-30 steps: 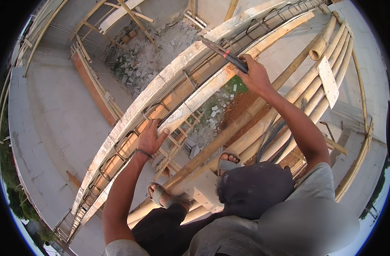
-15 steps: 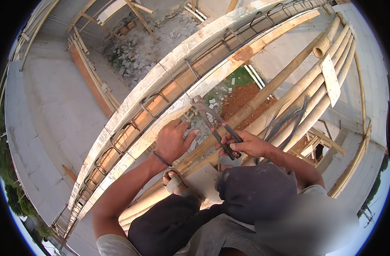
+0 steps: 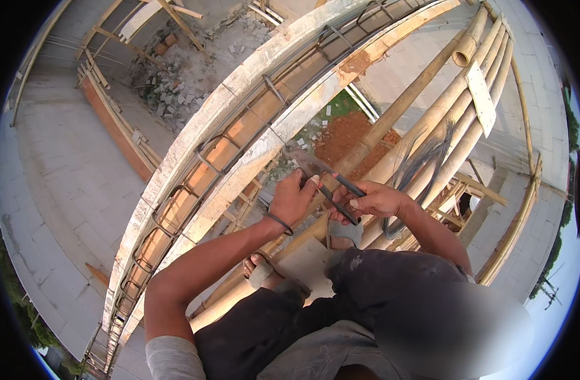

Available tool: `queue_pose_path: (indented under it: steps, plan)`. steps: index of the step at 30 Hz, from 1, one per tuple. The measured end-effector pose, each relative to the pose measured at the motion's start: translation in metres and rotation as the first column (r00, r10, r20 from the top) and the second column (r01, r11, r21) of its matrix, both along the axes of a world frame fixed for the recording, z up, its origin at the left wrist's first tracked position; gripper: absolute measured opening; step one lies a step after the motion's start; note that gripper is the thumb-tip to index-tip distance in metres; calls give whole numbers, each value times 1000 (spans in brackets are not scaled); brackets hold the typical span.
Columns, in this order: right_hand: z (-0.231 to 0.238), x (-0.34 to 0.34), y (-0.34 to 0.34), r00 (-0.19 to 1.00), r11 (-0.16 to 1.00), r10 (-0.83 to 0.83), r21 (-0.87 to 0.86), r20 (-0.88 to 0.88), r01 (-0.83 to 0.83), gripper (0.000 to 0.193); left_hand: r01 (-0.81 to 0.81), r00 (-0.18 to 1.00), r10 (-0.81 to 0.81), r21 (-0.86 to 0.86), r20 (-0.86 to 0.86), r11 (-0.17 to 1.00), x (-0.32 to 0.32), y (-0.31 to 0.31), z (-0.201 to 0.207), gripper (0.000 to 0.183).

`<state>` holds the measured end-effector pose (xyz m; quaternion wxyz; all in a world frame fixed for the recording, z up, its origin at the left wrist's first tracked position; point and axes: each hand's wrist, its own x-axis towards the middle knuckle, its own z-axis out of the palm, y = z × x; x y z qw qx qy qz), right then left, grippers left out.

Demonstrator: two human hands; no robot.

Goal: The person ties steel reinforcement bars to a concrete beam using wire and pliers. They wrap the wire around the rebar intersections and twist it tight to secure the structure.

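A pair of pincers (image 3: 346, 185) with dark handles and red marks slants across the middle, its head against the near side of the pale formwork board (image 3: 255, 166). My right hand (image 3: 380, 201) is closed around its handles, which stand spread apart. Beside the pincers' left arm, my left hand (image 3: 292, 199) has its fingers curled, and the thumb and forefinger meet at the tool just below its head. A dark band circles my left wrist. Inside the formwork lies a steel rebar cage (image 3: 223, 149) with square stirrups; a thin wire crosses over the boards.
Thick bamboo poles (image 3: 423, 149) run along my right, with a bundle of loose tie wire (image 3: 439, 158) on them. My sandalled feet rest on a board (image 3: 306, 269). Rubble (image 3: 182, 88) and reddish soil (image 3: 350, 139) lie far below, between block walls (image 3: 55, 190).
My left hand has moved right, from open beside the board to the pincers, and its fingers have closed. My right hand still holds the handles. The whole view has shifted slightly.
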<state>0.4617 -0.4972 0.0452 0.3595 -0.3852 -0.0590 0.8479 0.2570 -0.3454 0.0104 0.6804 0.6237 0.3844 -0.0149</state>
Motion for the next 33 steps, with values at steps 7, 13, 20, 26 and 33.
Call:
queue_pose_path:
  steps: [7, 13, 20, 26, 33]
  plan:
    - [1, -22, 1, 935, 990, 128, -96, 329, -102, 38, -103, 988, 109, -59, 106, 993, 10, -17, -12, 51]
    - [16, -66, -5, -315, 876, -111, -57, 942, -479, 53, -500, 765, 642, -681, -57, 535, 57, -35, 12, 46]
    - [13, -38, -21, 773, 977, -211, 162, 598, 142, 69, -247, 653, 757, -949, -14, 195, 58, -44, -7, 41]
    - [19, -32, -14, 911, 988, 149, -85, 385, -126, 34, -270, 631, 773, -917, 62, 294, 53, -44, -2, 33]
    - [38, -43, -9, -498, 846, -182, -123, 848, -520, 56, -441, 496, 855, -892, -150, 99, 82, -53, 15, 34]
